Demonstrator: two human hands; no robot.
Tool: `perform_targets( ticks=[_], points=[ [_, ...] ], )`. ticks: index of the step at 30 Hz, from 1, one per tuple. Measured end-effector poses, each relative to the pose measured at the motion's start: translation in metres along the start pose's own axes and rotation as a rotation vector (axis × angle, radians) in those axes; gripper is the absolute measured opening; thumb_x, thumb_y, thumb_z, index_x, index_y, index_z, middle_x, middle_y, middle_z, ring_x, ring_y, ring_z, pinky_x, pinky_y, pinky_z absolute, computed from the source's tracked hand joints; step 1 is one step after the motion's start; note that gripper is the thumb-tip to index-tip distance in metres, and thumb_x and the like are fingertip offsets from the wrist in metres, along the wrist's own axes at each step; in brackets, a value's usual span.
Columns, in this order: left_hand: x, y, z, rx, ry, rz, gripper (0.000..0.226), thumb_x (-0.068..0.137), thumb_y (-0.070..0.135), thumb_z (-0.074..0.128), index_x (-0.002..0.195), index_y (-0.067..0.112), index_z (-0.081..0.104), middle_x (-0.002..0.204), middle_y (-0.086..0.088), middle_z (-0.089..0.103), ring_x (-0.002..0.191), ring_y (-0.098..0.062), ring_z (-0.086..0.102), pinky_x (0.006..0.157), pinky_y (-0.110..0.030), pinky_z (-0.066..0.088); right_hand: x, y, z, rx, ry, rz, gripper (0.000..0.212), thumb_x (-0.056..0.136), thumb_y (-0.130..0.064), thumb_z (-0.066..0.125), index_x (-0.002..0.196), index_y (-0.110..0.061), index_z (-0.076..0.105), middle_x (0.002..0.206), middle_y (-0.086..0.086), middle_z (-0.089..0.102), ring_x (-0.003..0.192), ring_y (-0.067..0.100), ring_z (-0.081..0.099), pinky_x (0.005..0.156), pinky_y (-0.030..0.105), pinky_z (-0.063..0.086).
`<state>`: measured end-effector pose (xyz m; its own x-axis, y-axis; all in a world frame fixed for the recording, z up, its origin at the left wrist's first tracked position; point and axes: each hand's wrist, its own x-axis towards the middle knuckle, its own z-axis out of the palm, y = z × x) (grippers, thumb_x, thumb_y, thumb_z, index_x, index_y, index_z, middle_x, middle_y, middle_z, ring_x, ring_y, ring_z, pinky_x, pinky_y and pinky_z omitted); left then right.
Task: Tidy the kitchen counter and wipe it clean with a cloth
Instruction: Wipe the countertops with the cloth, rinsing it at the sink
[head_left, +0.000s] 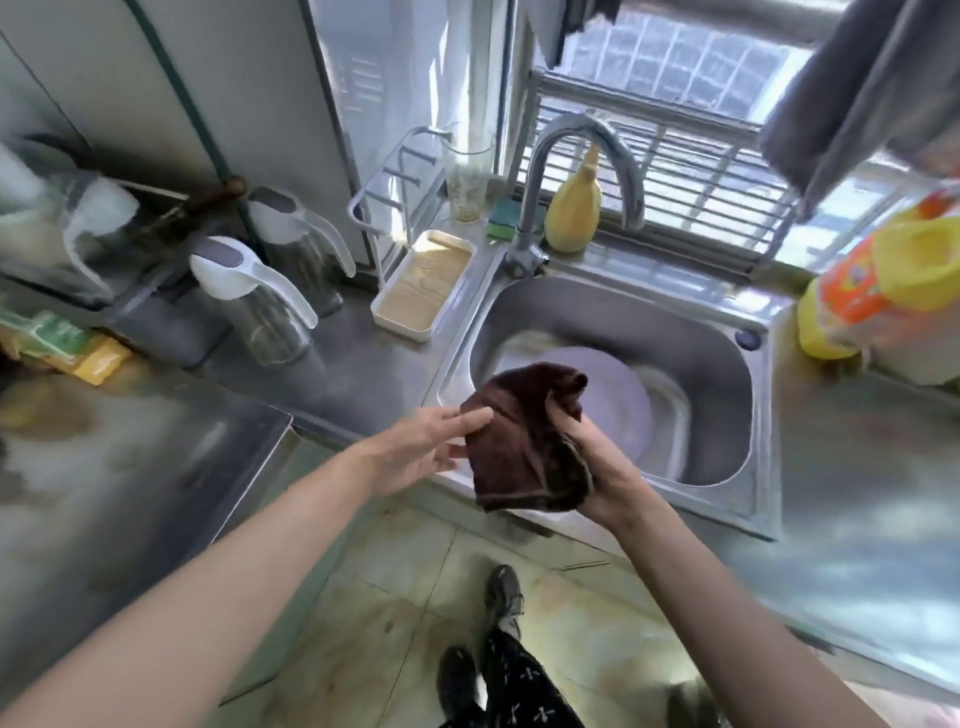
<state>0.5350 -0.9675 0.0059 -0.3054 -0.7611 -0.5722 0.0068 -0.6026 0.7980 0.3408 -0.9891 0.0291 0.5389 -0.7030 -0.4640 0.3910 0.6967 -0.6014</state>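
Cloth (524, 441), dark brown and bunched, sits gripped in our right hand (597, 467), hiding its fingers; our left hand (421, 447), spread flat, touches its edge over the sink (748, 431).

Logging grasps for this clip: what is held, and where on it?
The right hand grips the brown cloth by its bunched right side; the left hand fingers touch its left edge.
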Motion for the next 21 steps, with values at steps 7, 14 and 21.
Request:
perform_targets(
  ticks=[7, 14, 21],
  points=[
    [0.054, 0.039, 0.062, 0.112, 0.129, 0.173, 0.033, 0.091, 0.005, 0.053, 0.123, 0.011, 0.047, 0.098, -0.010, 0.065, 0.080, -0.015, 0.065, 0.064, -0.022, 0.055, -0.016, -0.035, -0.050, 0.028, 0.129, -0.104, 0.031, 0.095, -0.027, 0.045, 0.108, -0.009, 0.067, 0.110, 0.014, 0.069, 0.097, 0.026, 0.068, 0.078, 0.039, 0.057],
    [0.129, 0.067, 0.110, 0.346, 0.118, 0.220, 0.020, 0.091, 0.001, 0.051, 0.098, 0.020, 0.047, 0.085, -0.016, 0.064, 0.067, -0.016, 0.061, 0.065, -0.029, 0.052, -0.020, -0.081, -0.137, -0.505, 0.410, -0.065, 0.043, 0.085, 0.001, 0.060, 0.123, -0.016, 0.049, 0.100, 0.004, 0.067, 0.082, 0.019, 0.066, 0.066, 0.030, 0.055],
    [0.209, 0.092, 0.152, 0.300, 0.129, 0.145, 0.042, 0.085, -0.012, 0.036, 0.098, 0.025, 0.050, 0.077, -0.002, 0.059, 0.065, -0.011, 0.053, 0.054, -0.020, 0.045, 0.007, -0.133, -0.205, -0.713, 0.486, -0.300, 0.034, 0.093, 0.000, 0.048, 0.111, -0.026, 0.059, 0.106, -0.008, 0.065, 0.092, -0.003, 0.061, 0.087, 0.023, 0.048]
  ],
)
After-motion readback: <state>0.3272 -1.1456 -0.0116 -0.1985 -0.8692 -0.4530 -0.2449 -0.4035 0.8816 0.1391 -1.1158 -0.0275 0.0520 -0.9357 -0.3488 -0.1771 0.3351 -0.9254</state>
